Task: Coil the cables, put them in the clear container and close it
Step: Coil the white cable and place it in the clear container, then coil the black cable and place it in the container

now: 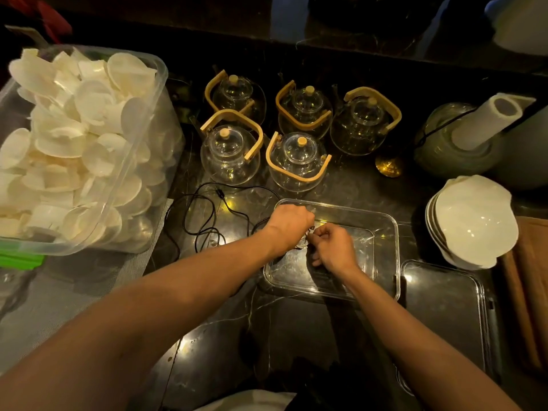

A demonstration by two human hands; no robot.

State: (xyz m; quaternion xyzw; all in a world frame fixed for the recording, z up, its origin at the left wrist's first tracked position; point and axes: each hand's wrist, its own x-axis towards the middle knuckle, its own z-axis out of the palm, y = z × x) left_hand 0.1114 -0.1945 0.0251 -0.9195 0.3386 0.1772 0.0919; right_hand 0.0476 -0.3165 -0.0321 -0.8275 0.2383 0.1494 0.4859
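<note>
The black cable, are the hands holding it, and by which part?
Both hands, left and right, pinch a bunched part of the black cable over the clear container; the rest trails loose on the counter.

The countertop (296,336) is dark polished stone with pale veins, glossy enough to mirror the lights. The clear container (385,229) looks like smooth transparent plastic, and its lid (444,307) is the same clear glossy material. The cable (207,209) has a thin black matt sheath. Five teapots (229,155) are clear shiny glass with pale wooden handles and cork-like knobs. The big tub (139,185) is cloudy translucent plastic, filled with matt, off-white, rough-edged discs (74,129). The stacked bowls (474,221) are glossy white ceramic. The roll (486,120) is soft white paper, and a brown cloth (530,277) lies matt and folded.
</note>
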